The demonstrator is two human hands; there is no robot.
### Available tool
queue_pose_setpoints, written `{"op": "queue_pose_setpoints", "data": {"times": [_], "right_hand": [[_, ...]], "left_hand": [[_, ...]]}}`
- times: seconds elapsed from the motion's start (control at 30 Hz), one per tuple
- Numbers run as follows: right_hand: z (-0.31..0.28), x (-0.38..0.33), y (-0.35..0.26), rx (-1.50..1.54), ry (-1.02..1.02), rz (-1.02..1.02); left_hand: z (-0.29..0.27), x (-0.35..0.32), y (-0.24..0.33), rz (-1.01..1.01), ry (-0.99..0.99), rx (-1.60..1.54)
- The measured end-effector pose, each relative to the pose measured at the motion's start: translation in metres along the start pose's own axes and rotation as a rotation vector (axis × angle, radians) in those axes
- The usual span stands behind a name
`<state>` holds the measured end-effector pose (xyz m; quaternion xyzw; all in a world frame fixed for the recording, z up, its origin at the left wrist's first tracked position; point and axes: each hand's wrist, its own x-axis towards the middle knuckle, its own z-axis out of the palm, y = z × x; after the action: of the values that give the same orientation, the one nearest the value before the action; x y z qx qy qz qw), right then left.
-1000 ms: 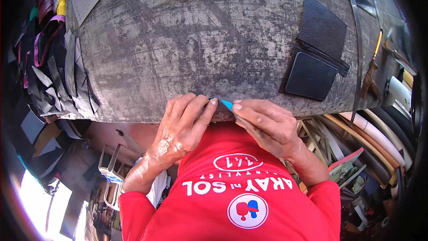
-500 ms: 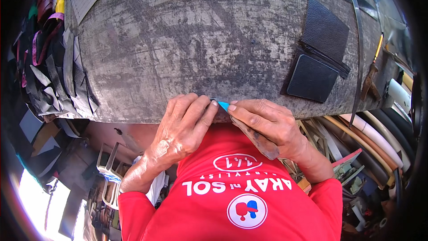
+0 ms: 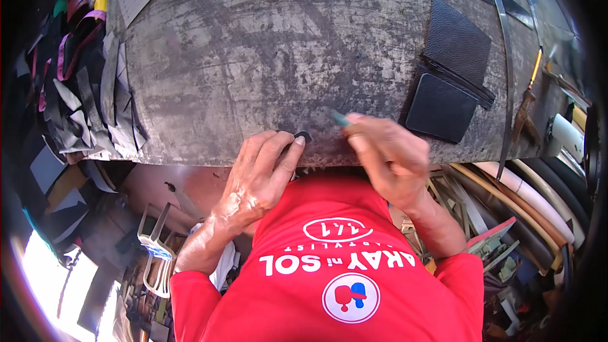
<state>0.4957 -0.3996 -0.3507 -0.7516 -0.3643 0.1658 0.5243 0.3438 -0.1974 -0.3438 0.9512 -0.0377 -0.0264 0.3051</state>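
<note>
A: Item one, largest: scarred grey workbench, filling the upper half of the frame. Condition?

B: Heavily scored, with bare working room at centre. Judged fit as a cutting surface.

A: Item two: dark leather panels, right of centre.

B: Two square pieces lying flat with a narrow strip between them, well apart from both hands. They need not be touched.

A: Item three: scrap offcuts, left edge of the frame.

B: Loose black and purple strips hanging over the bench edge. Not in the way.

A: Item four: left hand, lower centre.

B: Fingers spread and pressing down, the fingertips pinning a small dark leather piece against the bench's near edge. It is touching the piece, not lifting it.

A: Item five: right hand, just right of it.

B: Curled tight around a teal-handled tool, whose tip points to the upper left, near the small piece but apart from it. The blade itself is too small to make out.

A: Handling advice?

B: In my judgement, keep the left fingertips flat and behind the line of the tool, since the piece is tiny and sits right at the edge, where it could slip off. Bring the tip in low, with short, controlled strokes directed away from the holding fingers.
</note>
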Motion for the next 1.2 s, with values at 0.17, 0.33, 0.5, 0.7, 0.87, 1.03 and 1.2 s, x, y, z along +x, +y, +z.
{"op": "queue_pose_setpoints", "data": {"times": [0.17,0.33,0.5,0.7,0.87,1.03,1.2], "right_hand": [[-0.002,-0.018,-0.025,-0.042,0.023,0.111],[0.015,-0.043,-0.020,-0.166,-0.011,-0.003],[0.025,-0.047,-0.022,-0.151,-0.019,-0.058],[0.027,-0.047,-0.022,-0.171,-0.089,-0.077],[0.028,-0.046,-0.024,-0.214,-0.099,-0.090],[0.025,-0.040,-0.029,-0.208,-0.132,-0.070],[0.023,-0.037,-0.035,-0.185,-0.174,-0.004]], "left_hand": [[0.018,-0.004,0.019,-0.139,0.141,-0.005],[0.036,0.005,0.042,-0.292,0.272,-0.041],[0.041,0.010,0.051,-0.323,0.297,-0.039],[0.039,0.011,0.051,-0.312,0.276,-0.036],[0.036,0.011,0.051,-0.306,0.253,-0.031],[0.034,0.012,0.051,-0.299,0.225,-0.023],[0.034,0.011,0.049,-0.297,0.217,-0.046]]}}
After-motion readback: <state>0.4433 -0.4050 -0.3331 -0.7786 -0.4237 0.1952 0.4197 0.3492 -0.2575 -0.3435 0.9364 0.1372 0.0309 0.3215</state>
